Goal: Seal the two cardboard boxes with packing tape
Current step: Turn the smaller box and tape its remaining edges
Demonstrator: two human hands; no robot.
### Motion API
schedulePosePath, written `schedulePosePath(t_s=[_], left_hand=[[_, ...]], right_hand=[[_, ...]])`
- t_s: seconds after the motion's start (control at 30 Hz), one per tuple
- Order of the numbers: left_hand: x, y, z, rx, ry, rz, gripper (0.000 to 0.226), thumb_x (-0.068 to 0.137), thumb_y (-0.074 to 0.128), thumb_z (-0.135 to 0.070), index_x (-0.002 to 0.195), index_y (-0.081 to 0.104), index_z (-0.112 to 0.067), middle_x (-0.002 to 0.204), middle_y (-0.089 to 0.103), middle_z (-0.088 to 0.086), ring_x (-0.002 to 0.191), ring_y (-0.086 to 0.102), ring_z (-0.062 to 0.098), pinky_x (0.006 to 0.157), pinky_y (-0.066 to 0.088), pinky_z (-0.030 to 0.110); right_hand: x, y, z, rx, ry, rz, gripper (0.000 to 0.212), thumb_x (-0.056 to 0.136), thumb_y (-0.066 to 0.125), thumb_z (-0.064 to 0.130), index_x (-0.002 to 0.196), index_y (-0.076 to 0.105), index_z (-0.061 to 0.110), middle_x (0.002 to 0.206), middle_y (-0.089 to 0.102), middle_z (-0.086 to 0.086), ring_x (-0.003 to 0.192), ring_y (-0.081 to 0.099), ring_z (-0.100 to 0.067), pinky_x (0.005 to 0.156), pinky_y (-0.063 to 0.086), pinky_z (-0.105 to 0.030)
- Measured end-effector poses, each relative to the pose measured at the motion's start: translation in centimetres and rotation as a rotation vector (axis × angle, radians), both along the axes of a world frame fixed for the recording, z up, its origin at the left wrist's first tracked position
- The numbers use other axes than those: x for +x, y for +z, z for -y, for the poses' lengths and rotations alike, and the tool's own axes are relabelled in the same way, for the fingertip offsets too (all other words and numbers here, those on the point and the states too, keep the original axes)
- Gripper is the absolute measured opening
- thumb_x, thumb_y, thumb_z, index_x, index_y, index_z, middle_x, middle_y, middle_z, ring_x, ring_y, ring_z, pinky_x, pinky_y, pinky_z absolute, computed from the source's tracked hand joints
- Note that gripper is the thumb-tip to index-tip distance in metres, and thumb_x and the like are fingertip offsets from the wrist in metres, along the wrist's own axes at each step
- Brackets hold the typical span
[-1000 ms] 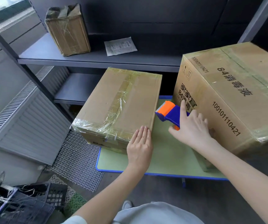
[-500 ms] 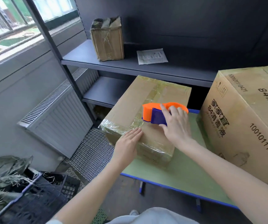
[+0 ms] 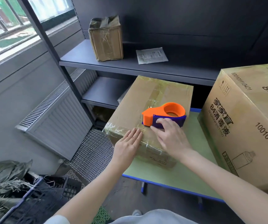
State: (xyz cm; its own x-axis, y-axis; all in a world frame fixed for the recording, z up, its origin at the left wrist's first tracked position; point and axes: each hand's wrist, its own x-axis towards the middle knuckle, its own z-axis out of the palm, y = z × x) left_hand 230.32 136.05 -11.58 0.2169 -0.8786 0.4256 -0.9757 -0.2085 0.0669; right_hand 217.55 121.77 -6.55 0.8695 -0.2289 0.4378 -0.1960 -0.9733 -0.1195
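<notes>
A smaller cardboard box point(image 3: 130, 109), wrapped in clear tape, lies on a green table point(image 3: 175, 177). An orange and blue tape dispenser point(image 3: 164, 115) sits on the box's top near its front edge. My right hand point(image 3: 170, 136) grips the dispenser's blue handle from behind. My left hand point(image 3: 128, 146) lies flat with straight fingers on the box's near edge, just left of the dispenser's blade. A larger printed cardboard box point(image 3: 246, 123) stands on the table at the right.
A dark metal shelf point(image 3: 130, 65) behind the table carries a third taped box point(image 3: 105, 39) and a paper sheet point(image 3: 152, 55). A radiator point(image 3: 57, 117) is on the left wall. A black crate point(image 3: 38, 201) with dry straw sits on the floor at lower left, beside wire mesh.
My right hand lifted the dispenser from between the boxes onto the smaller box and set its blade end near the front edge. My left hand stayed flat on that edge. The view shifted left.
</notes>
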Motion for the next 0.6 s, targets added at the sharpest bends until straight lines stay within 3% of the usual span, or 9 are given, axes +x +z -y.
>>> schedulePosePath(t_s=[0.07,0.23,0.37,0.5,0.6], left_hand=[[-1.2,-0.3,0.6,-0.018,0.000,0.026,0.051,0.056,0.086,0.002,0.104,0.070,0.002,0.110,0.068,0.014,0.103,0.066,0.025,0.087,0.054,0.037],[-4.8,-0.9,3.0,-0.087,-0.073,-0.006,0.046,0.055,0.083,0.003,0.100,0.073,-0.001,0.109,0.069,0.011,0.102,0.066,0.021,0.082,0.056,0.031],[-7.4,-0.2,4.8,-0.130,-0.133,-0.165,0.043,0.059,0.084,-0.016,0.099,0.074,-0.002,0.106,0.071,0.009,0.099,0.067,0.017,0.082,0.056,0.028],[-7.1,0.8,3.4,-0.167,-0.134,-0.294,0.034,0.070,0.070,-0.008,0.103,0.072,-0.002,0.108,0.070,0.010,0.101,0.067,0.021,0.084,0.056,0.033],[-4.3,1.6,0.7,-0.298,0.086,-0.318,0.024,0.083,0.050,-0.012,0.092,0.070,-0.002,0.089,0.071,0.009,0.084,0.068,0.024,0.077,0.051,0.030]], right_hand=[[-0.5,-0.6,-0.4,0.088,0.098,-0.092,0.027,0.072,0.075,0.002,0.099,0.072,0.003,0.093,0.065,-0.016,0.083,0.063,-0.034,0.068,0.055,-0.041],[-2.6,-1.9,1.2,0.247,0.110,-0.143,0.024,0.088,0.060,0.007,0.109,0.066,-0.001,0.106,0.065,-0.014,0.102,0.059,-0.029,0.090,0.048,-0.037],[-5.2,-1.9,2.7,0.315,0.036,-0.126,0.021,0.081,0.068,0.003,0.102,0.070,-0.001,0.103,0.067,-0.014,0.097,0.061,-0.031,0.083,0.053,-0.043],[-5.9,-1.8,3.2,0.365,0.050,-0.132,0.022,0.080,0.070,0.006,0.103,0.072,0.005,0.099,0.066,-0.013,0.095,0.058,-0.029,0.082,0.051,-0.041],[-4.3,-1.5,2.9,0.353,0.089,-0.146,0.023,0.082,0.069,0.009,0.104,0.071,0.007,0.097,0.065,-0.012,0.092,0.058,-0.029,0.080,0.051,-0.040]])
